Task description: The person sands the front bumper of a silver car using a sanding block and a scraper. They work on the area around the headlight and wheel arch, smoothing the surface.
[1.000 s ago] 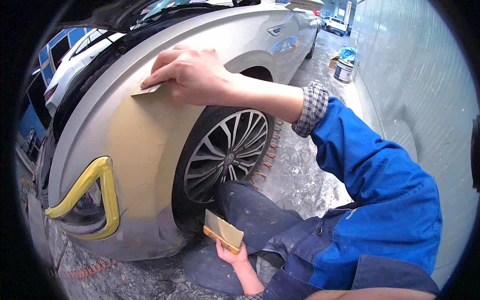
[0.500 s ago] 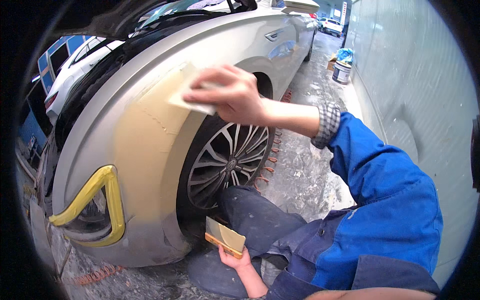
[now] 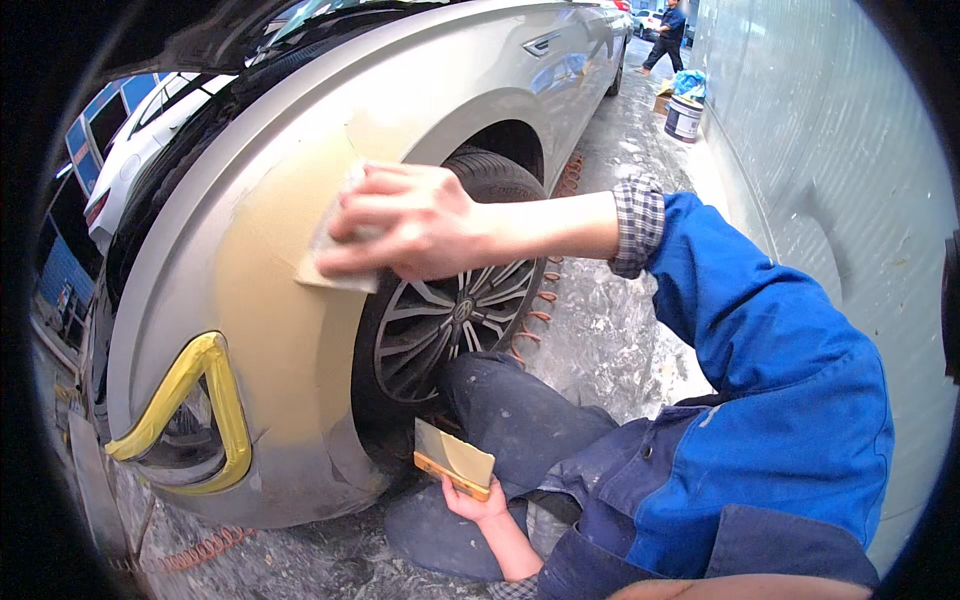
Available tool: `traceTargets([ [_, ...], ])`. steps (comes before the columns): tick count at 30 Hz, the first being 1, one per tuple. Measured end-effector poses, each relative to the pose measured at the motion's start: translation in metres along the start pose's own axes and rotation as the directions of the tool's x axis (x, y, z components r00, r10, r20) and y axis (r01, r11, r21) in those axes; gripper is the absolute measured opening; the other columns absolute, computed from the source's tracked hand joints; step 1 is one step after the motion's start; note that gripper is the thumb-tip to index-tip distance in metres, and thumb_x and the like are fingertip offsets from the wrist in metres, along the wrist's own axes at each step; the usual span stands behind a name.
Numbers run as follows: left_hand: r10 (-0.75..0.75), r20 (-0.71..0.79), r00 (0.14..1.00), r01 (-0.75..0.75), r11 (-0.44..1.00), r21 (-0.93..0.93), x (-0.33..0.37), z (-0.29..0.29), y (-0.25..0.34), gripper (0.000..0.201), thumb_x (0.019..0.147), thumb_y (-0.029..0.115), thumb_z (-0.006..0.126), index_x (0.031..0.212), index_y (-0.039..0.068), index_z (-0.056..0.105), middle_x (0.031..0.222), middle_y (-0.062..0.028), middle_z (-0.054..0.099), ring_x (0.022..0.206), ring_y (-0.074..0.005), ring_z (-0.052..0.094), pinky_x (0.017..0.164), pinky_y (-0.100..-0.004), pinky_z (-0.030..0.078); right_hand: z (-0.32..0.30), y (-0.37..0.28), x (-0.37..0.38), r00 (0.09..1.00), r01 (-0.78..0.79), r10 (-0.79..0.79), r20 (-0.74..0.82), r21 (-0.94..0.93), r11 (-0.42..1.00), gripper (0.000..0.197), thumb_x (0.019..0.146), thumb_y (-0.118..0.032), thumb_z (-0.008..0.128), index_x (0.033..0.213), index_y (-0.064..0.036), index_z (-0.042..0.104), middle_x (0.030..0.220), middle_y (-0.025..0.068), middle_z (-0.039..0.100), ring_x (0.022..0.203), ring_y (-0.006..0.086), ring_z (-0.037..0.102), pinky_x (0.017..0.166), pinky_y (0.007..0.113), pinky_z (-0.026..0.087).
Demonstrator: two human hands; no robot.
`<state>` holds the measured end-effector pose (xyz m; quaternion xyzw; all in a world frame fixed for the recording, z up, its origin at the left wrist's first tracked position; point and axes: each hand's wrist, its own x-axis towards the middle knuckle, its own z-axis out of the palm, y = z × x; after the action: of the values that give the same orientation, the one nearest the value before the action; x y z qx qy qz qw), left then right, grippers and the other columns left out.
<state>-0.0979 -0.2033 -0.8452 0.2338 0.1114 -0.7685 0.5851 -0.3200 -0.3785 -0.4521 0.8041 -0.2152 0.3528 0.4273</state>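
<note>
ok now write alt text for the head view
A person's right hand holds a pale spreader at a tan filler patch on a silver car fender; the left hand holds an orange-backed scraper carrying filler. Yellow tape edges the headlight.

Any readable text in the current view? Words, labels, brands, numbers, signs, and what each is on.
Tyre: sidewall lettering, partly legible; wording not copied.
Wheel hub: round emblem; brand not named.
Can by the wall: label print too small to read.
Spreader and filler board: no readable text.
</note>
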Motion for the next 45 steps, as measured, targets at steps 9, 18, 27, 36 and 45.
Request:
traceTargets([
  [9,-0.021,0.099,0.995,0.019,1.0,0.024,0.009,-0.017,0.002,0.055,0.096,0.038,0.067,0.144,0.015,0.058,0.131,-0.003,0.07,0.114,-0.0234,0.07,0.092,-0.0418,0.058,-0.046,0.055,-0.021,0.967,-0.25,0.251,-0.05,0.038,0.968,0.056,0.076,0.004,0.07,0.118,-0.0327,0.082,0.106,0.0006,0.074,0.096,0.0217,0.073,0.08,0.036,0.063],
  [18,0.011,0.013,1.0,-0.011,1.0,0.025,0.008,-0.015,0.0,0.044,0.099,0.04,0.063,0.137,0.018,0.063,0.12,0.0026,0.073,0.097,-0.0173,0.072,0.071,-0.0323,0.056,-0.012,0.065,0.03,0.925,-0.357,0.357,0.131,-0.019,0.934,0.042,0.082,-0.016,0.071,0.114,-0.042,0.08,0.11,-0.003,0.072,0.105,0.0207,0.069,0.082,0.041,0.059],
  [27,0.029,-0.012,1.0,-0.028,0.999,0.039,0.015,-0.015,0.0,0.046,0.099,0.035,0.063,0.141,0.016,0.061,0.125,0.0002,0.072,0.096,-0.0173,0.073,0.062,-0.0285,0.057,-0.012,0.041,-0.035,0.989,-0.049,0.057,-0.136,0.064,0.997,0.055,0.064,-0.013,0.08,0.112,-0.0388,0.077,0.099,-0.0044,0.064,0.097,0.02,0.067,0.084,0.042,0.062],
  [36,-0.01,-0.002,1.0,0.01,1.0,0.025,0.022,-0.028,0.009,0.041,0.099,0.039,0.062,0.134,0.017,0.065,0.123,0.0009,0.074,0.096,-0.0163,0.074,0.061,-0.0281,0.056,-0.043,0.066,-0.048,0.964,-0.163,0.163,-0.212,0.017,0.987,0.052,0.074,-0.007,0.076,0.114,-0.0394,0.08,0.104,-0.0043,0.072,0.098,0.0193,0.07,0.083,0.04,0.062],
  [45,-0.03,0.172,0.985,0.026,0.999,0.029,0.015,-0.027,0.007,0.049,0.097,0.036,0.066,0.141,0.014,0.061,0.126,-0.0024,0.073,0.103,-0.0204,0.074,0.081,-0.035,0.062,-0.012,0.075,0.04,0.91,-0.386,0.392,0.135,-0.069,0.92,0.043,0.085,-0.017,0.066,0.115,-0.0438,0.08,0.114,-0.0046,0.072,0.104,0.0187,0.069,0.081,0.039,0.06],
])
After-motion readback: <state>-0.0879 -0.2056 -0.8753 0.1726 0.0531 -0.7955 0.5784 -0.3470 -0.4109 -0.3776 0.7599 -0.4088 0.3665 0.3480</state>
